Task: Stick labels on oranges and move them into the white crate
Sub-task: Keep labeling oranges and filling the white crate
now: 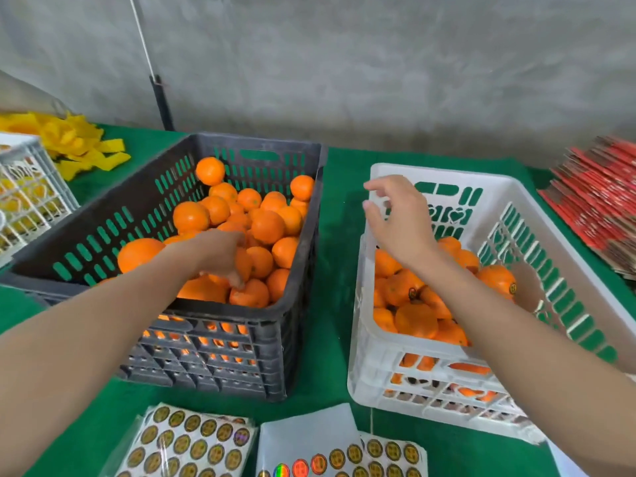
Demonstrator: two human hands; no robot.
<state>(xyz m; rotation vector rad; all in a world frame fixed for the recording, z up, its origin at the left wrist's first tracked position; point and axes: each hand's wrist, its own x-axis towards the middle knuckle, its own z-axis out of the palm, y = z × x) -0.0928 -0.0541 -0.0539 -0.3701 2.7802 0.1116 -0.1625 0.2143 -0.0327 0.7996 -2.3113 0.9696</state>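
At the far left a small white crate (27,187) and a heap of yellow paper strips (79,146) sit on the green cloth (339,270) that covers the table. Next comes the black crate (103,215), its long side running away from the person and its right half piled with unlabelled oranges (268,228). The left hand (216,254) reaches down into that pile, fingers and thumb curled round 1 orange (243,265) near the crate's front wall. That fruit is round, so it has no long axis to line up; it lies directly under the fingers and only needs lifting clear. The label sheets (192,442) lie at the near edge, in front of both crates and between the 2 forearms, so the orange must come back toward the person. The right hand (399,222) hovers over the left wall of the white crate (516,187), fingers apart, loosely bent and holding nothing. It is the free hand and, by my judgement, the one to peel a label. Inside that crate lie labelled oranges (416,318), with space above them. A red stack (599,208) lies far right, and a grey wall (344,63) stands behind.
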